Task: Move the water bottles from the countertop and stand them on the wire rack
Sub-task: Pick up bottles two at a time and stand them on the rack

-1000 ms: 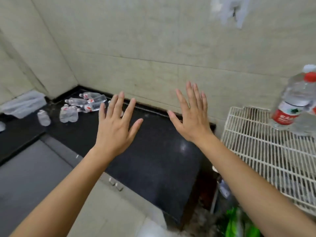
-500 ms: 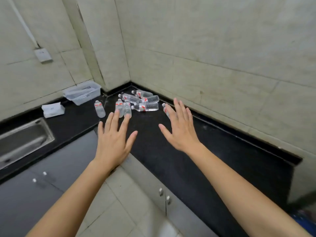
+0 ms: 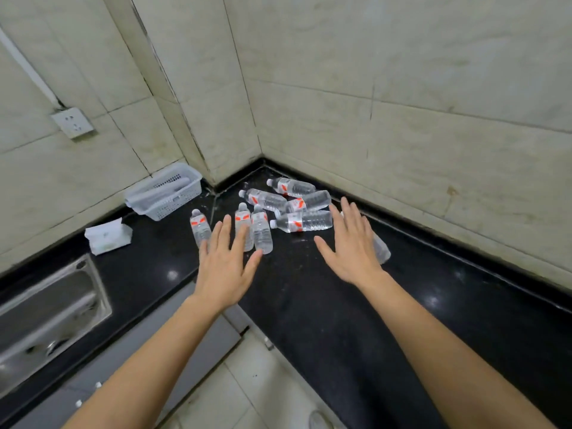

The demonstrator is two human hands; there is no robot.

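Several clear water bottles with red labels lie on their sides in the corner of the black countertop (image 3: 309,305). One bottle (image 3: 305,221) lies crosswise in the middle of the group, and another bottle (image 3: 262,232) points toward me. My left hand (image 3: 224,263) hovers with fingers spread just in front of the near bottles and holds nothing. My right hand (image 3: 353,246) is also spread and empty, and it partly hides a bottle (image 3: 381,250) lying to the right. The wire rack is out of view.
A white plastic basket (image 3: 165,193) stands by the wall at the left, with a white tissue pack (image 3: 106,236) in front of it. A steel sink (image 3: 49,314) is set into the counter at far left. A wall socket (image 3: 72,122) is above.
My view has swung left from the wire rack to the counter corner. Both open hands have come closer to the bottles.
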